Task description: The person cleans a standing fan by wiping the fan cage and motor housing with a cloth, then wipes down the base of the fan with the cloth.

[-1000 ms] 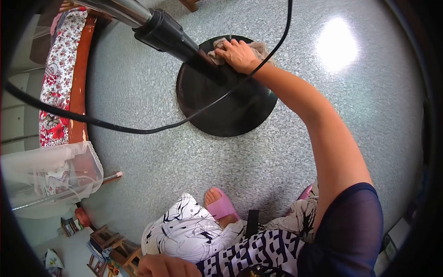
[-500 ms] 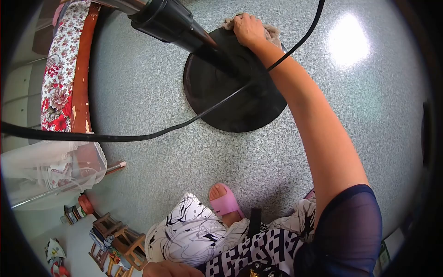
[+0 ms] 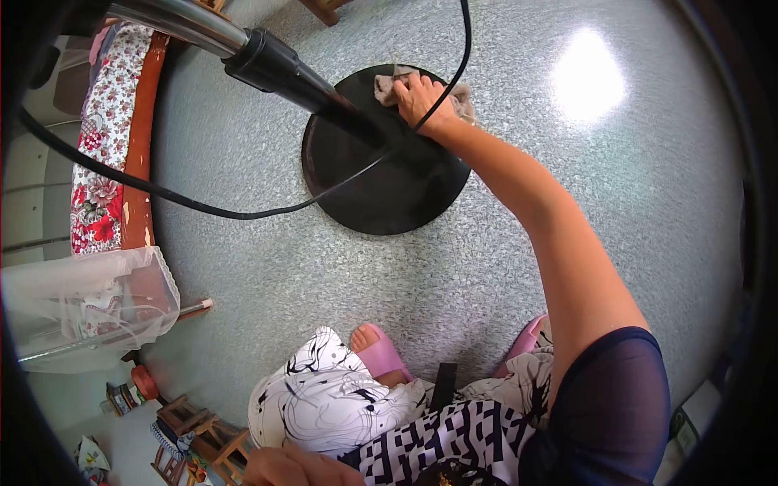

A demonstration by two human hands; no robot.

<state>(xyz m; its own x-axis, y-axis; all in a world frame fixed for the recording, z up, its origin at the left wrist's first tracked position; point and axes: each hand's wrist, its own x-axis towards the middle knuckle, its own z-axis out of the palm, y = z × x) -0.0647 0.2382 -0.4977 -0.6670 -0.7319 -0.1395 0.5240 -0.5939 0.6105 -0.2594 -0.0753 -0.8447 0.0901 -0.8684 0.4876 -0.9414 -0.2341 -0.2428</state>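
Note:
My right hand (image 3: 421,104) presses a crumpled beige cloth (image 3: 386,88) onto the far part of a round black base (image 3: 381,202), fingers bent over it. From that base a chrome pole (image 3: 190,24) with a black collar (image 3: 271,65) slants up to the left, its top out of view. A black cord (image 3: 243,215) loops across the base and passes over my right hand near the wrist. At the bottom edge, my left hand (image 3: 300,468) is partly cut off by the frame. Its fingers look curled, and anything inside them is hidden.
Speckled grey floor (image 3: 502,267) surrounds the base. On the left are a bed with a floral cover (image 3: 101,178) and a sheer white net (image 3: 121,275). Wooden stools (image 3: 211,441) stand at lower left. Pink slippers (image 3: 381,356) are on my feet.
My right hand and the cloth have shifted inward over the base, away from its far rim. The view has moved, so the base sits farther left and the cord hangs differently.

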